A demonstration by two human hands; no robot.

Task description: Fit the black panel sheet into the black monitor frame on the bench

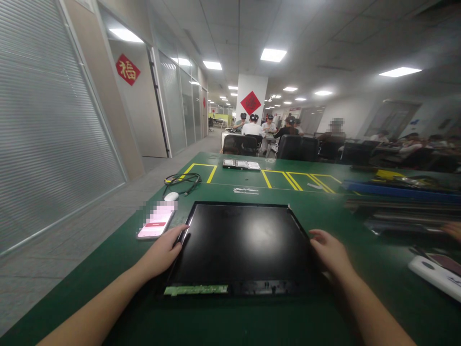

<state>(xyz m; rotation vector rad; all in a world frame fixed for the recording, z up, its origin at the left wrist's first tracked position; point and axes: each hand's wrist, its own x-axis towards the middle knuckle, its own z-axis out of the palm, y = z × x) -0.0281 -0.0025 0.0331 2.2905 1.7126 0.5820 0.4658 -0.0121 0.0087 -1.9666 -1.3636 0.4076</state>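
Note:
A black LCD screen panel (230, 245) lies on the green table in front of me, dark glass upward, with a light reflected on its right half. Along its near edge runs a narrow green circuit board (196, 290). My left hand (167, 247) grips the panel's left edge, thumb over the rim and fingers along the side. On the opposite side my right hand (329, 250) holds the right edge with curled fingers; some of its fingertips are hidden. Just left of the panel are a lit phone (157, 223) and a white mouse-like object (171, 196).
A coiled black cable (182, 182) lies behind the phone. Hard drives (241, 165) sit at the table's far edge, near yellow tape marks (275, 172). Long strips (392, 190), a white device (437, 276) and another person's hand (454, 230) are at right. People sit beyond.

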